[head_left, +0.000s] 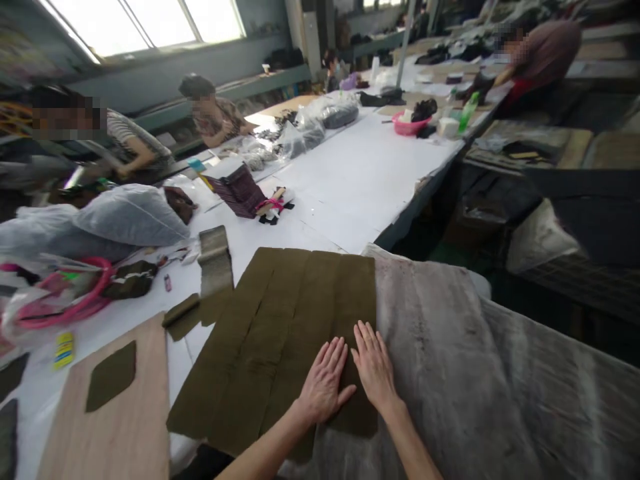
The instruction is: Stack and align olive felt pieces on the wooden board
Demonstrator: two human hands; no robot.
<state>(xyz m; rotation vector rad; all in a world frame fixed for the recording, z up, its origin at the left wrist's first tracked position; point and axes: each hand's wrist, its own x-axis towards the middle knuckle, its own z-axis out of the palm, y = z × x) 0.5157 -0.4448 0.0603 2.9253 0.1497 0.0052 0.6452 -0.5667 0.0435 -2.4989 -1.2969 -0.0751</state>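
The left hand [324, 385] lay flat on olive fabric strips [280, 320] at the near end of a white table [360, 180], fingers together, thumb apart; the right hand [375, 370], fingers straight and close, straddled their edge. A far pink basin [407, 128] held dark material; a nearer pink basket [95, 305], green and dark items.

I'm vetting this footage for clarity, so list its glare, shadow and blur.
Head view, upper left: windows blown out to white; head view, right: deep shadow beside the white tabletop; head view, upper right: co-worker smeared; head view, centre: left hand, right hand and olive fabric fairly clear.
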